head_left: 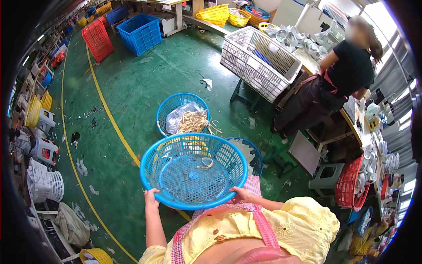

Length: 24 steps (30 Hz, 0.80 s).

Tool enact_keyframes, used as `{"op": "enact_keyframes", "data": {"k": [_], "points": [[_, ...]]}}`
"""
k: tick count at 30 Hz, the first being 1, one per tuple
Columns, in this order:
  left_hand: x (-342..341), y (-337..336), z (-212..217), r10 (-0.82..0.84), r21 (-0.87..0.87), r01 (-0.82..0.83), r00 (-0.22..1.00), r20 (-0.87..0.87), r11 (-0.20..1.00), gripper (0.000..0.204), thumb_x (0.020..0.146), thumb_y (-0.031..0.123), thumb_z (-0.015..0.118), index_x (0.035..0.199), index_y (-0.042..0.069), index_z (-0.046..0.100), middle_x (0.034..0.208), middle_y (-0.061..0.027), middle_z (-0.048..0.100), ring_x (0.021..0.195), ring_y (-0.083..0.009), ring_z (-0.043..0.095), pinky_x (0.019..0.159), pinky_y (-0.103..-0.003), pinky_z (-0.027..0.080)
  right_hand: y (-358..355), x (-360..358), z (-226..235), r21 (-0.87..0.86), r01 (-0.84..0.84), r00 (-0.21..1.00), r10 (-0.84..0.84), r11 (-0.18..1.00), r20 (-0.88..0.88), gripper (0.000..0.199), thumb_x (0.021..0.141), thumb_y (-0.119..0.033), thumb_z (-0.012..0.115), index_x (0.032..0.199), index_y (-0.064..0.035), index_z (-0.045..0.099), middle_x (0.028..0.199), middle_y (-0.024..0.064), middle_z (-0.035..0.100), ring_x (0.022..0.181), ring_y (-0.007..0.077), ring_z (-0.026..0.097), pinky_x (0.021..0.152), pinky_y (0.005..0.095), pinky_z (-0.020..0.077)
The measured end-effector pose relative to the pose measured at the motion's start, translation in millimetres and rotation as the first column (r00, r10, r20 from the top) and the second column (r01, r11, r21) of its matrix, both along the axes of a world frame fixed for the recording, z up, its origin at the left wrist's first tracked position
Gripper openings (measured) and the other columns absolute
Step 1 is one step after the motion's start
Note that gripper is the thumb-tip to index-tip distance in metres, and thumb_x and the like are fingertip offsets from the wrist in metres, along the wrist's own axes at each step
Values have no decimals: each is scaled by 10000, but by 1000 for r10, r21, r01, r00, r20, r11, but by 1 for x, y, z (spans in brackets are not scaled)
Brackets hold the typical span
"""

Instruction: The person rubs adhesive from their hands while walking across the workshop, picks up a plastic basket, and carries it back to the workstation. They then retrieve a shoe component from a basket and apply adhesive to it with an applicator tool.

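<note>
Now gripping a round blue mesh basket at its near rim – left hand and right hand closed on it – holding one pale ring, above the green floor, another blue basket farther off.

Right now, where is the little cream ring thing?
In the head view, the cream ring lies inside the round blue basket held by both hands, just right of its centre.

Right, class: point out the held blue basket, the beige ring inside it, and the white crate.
blue basket (151,182), head view, left rim
beige ring (205,163), head view, its curved band
white crate (246,66), head view, front wall
</note>
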<state>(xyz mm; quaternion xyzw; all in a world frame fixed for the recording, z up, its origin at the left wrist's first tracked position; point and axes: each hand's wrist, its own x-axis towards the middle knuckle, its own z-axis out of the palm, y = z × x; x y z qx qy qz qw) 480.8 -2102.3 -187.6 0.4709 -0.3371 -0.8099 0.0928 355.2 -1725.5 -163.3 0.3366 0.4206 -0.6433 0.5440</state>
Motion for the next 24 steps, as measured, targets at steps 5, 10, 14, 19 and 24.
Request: {"op": "enact_keyframes", "data": {"k": [5, 10, 14, 19, 24], "points": [[1, 60, 67, -77, -318, 63, 997, -29, 946, 500, 552, -76, 467, 1038, 12, 393, 780, -52, 424, 662, -177, 485, 529, -319, 454, 41, 32, -5, -114, 153, 985, -160, 982, -57, 480, 707, -261, 570, 1096, -30, 409, 1007, 132, 519, 891, 228, 507, 755, 374, 390], [-2, 96, 156, -157, -408, 91, 979, -132, 909, 551, 571, -91, 448, 1107, 4, 363, 833, -49, 433, 583, -141, 482, 456, -267, 431, 67, 9, -24, 793, 372, 268, 763, 482, -589, 558, 658, -279, 604, 1113, -27, 402, 1051, 182, 470, 990, 308, 431, 865, 391, 312], [-9, 110, 176, -286, -543, 152, 943, -172, 826, 570, 573, -104, 445, 1127, -1, 355, 889, -63, 443, 539, -126, 475, 462, -247, 417, 10, -33, -18, 704, 375, -72, 776, 603, -626, 720, 614, -339, 633, 1202, -79, 309, 1149, 212, 368, 1047, 346, 355, 889, 405, 274], [-21, 134, 215, -452, -640, 269, 881, -139, 720, 569, 519, -38, 497, 1082, -4, 421, 960, -71, 466, 819, -148, 471, 657, -250, 400, -51, -85, -56, 645, 377, 248, 599, 664, -762, 883, 612, -492, 604, 1250, -33, 200, 1231, 238, 273, 1150, 373, 244, 925, 417, 238], [-35, 138, 216, -573, -908, 306, 814, 94, 286, 570, 581, 49, 526, 1137, 43, 398, 646, -43, 483, 546, -128, 465, 533, -254, 398, -74, -134, -49, 52, 545, 227, -88, 837, -970, 729, 706, -423, 573, 1245, -69, 235, 1206, 111, 332, 1079, 224, 344, 911, 327, 252]]}}
